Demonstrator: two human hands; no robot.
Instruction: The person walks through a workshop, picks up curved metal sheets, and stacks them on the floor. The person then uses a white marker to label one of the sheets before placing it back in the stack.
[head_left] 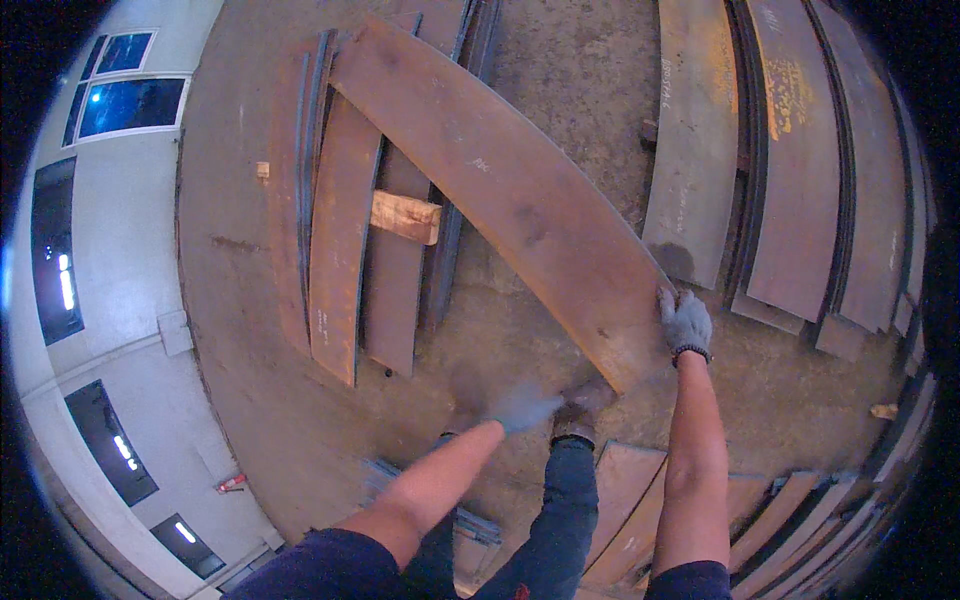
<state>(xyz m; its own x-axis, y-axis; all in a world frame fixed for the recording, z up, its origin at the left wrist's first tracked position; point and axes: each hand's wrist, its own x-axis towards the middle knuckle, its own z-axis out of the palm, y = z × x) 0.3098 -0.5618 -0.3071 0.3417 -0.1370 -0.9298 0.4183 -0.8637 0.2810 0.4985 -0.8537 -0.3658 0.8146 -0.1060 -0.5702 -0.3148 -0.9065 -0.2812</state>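
Observation:
A long rusty-brown steel plate [520, 200] slants from the far left toward me, its far end over other stacked plates. My right hand [687, 324], in a grey work glove, is closed on the right edge of its near end. My left hand [530, 405], also gloved, is smeared by motion, so its fingers do not show clearly. It hangs apart from the plate, left of the near corner and close to my shoes. Under the slanting plate, a wooden block [405, 217] lies across the stacked steel plates [345, 240].
More stacks of long steel plates [795, 170] lie at the right, some chalk-marked. Further plates [625, 500] lie close behind my legs. A small wood piece [263, 170] sits on the concrete floor [235, 250]. A white wall [130, 230] with windows runs along the left, with a red fire extinguisher [231, 484].

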